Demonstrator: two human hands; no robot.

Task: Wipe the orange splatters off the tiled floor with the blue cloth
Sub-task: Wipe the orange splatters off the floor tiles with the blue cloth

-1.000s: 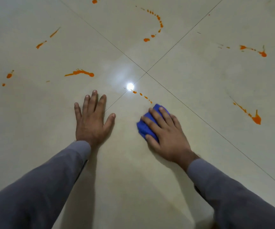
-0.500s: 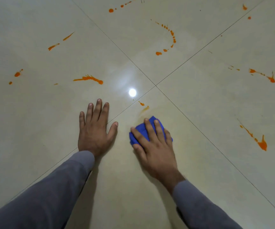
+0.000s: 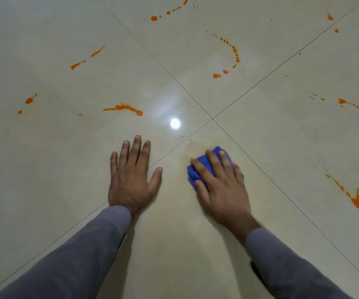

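Note:
My right hand (image 3: 221,186) presses a bunched blue cloth (image 3: 195,171) flat on the cream tiled floor (image 3: 174,244), just below the crossing of the grout lines (image 3: 212,119). A faint yellowish smear (image 3: 190,151) lies just above the cloth, with two tiny orange specks (image 3: 185,138) beyond it. My left hand (image 3: 132,175) rests flat on the floor, fingers spread, holding nothing. Orange splatters lie around: a streak (image 3: 124,108) above my left hand, a curved trail of drops (image 3: 231,55) at upper centre, a long splash (image 3: 349,195) at right.
More orange marks lie at far left (image 3: 29,100), upper left (image 3: 88,58), top centre (image 3: 167,12), and right (image 3: 357,107). A bright lamp reflection (image 3: 175,123) shines on the tile between my hands. Grey sleeves cover both forearms.
My right hand has dragged the cloth over the row of orange drops near the grout crossing; they are now a faint smear with two specks. The left hand stayed put. The view tilted up slightly.

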